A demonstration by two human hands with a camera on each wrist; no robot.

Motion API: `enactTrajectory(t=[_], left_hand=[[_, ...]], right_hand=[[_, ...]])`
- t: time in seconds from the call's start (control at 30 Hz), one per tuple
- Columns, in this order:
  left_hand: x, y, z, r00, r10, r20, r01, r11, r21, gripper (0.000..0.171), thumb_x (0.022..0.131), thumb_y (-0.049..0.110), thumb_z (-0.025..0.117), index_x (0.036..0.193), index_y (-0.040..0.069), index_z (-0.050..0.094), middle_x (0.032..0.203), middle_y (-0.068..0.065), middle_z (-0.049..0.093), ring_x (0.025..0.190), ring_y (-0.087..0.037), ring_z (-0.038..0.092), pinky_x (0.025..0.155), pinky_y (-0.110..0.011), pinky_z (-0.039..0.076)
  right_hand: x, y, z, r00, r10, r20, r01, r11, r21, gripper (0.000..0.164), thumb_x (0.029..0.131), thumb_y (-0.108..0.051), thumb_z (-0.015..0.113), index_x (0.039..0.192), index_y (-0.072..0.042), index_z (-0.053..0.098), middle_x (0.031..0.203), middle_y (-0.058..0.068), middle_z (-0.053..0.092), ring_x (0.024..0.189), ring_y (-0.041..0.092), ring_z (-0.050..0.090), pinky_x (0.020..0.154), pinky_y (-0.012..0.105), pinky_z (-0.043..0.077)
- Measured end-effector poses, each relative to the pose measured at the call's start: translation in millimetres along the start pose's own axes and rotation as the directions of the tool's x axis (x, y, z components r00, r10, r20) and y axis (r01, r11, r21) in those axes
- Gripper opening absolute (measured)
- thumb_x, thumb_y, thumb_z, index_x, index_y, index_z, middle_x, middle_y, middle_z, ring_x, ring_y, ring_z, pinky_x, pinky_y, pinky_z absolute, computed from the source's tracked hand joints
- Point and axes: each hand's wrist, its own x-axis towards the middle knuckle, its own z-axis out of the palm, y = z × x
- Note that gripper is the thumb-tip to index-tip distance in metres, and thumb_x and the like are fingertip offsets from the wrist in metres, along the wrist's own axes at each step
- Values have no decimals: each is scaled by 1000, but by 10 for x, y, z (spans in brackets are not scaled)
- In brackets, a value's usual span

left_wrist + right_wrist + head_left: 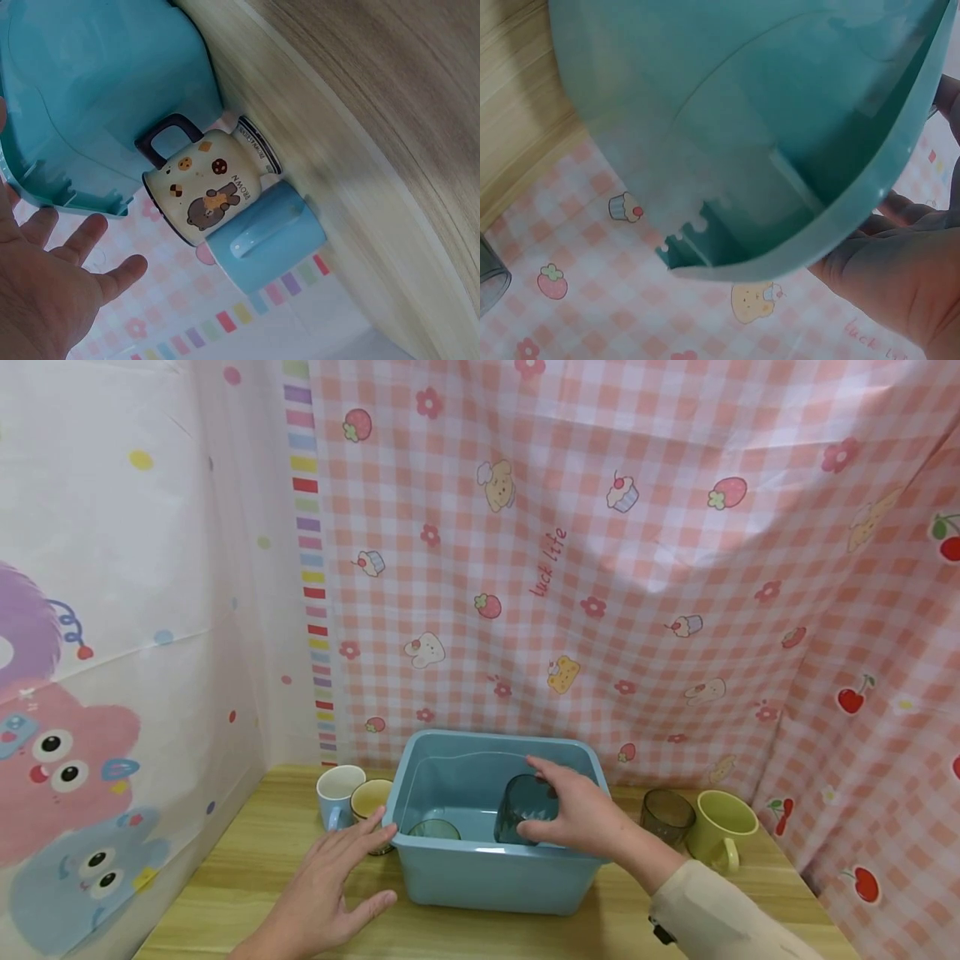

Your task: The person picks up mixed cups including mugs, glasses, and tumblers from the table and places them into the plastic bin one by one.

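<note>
A blue plastic bin [495, 877] stands on the table. My right hand [577, 806] reaches over its front right rim and grips a dark tinted glass [517, 810] inside, thumb on the near side and fingers on the far side. In the right wrist view the bin wall hides that glass, and part of the right hand [900, 270] shows past the rim. A greenish glass [435, 830] sits in the bin's front left corner. My left hand [322, 877] is spread with nothing in it, fingertips right at the bin's left front corner.
Left of the bin stand a light blue mug [270, 236] and a cream bear-print mug [210, 187] with a dark handle. To its right are a brown tinted glass [667, 818] and a yellow-green mug [723, 827]. A pink checked curtain [525, 568] hangs behind the table.
</note>
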Motion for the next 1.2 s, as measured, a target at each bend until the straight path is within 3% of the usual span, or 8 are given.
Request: enactTrajectory(t=[0.47, 0.83, 1.2], left_hand=[[8, 20, -11, 1000, 0, -2, 0, 1000, 0, 83, 81, 33, 93, 155, 23, 57, 162, -9, 56, 138, -31, 62, 103, -64, 51], [-1, 3, 0, 1000, -9, 7, 9, 1000, -10, 78, 87, 43, 88, 156, 24, 56, 163, -9, 55, 139, -31, 61, 103, -65, 51], [3, 9, 1, 1000, -11, 4, 11, 1000, -3, 84, 82, 35, 93, 157, 26, 55, 162, -9, 55, 138, -31, 62, 103, -64, 51]], right_hand=[[65, -77, 117, 998, 7, 61, -8, 1000, 21, 95, 86, -47, 87, 165, -19, 42, 154, 13, 62, 141, 33, 60, 112, 58, 52], [111, -75, 163, 996, 25, 89, -29, 999, 43, 93, 87, -47, 85, 164, -20, 43, 153, 15, 62, 139, 34, 62, 109, 59, 54], [164, -68, 206, 991, 44, 128, -52, 996, 66, 91, 88, -47, 84, 165, -20, 42, 155, 15, 60, 135, 33, 64, 106, 57, 56]])
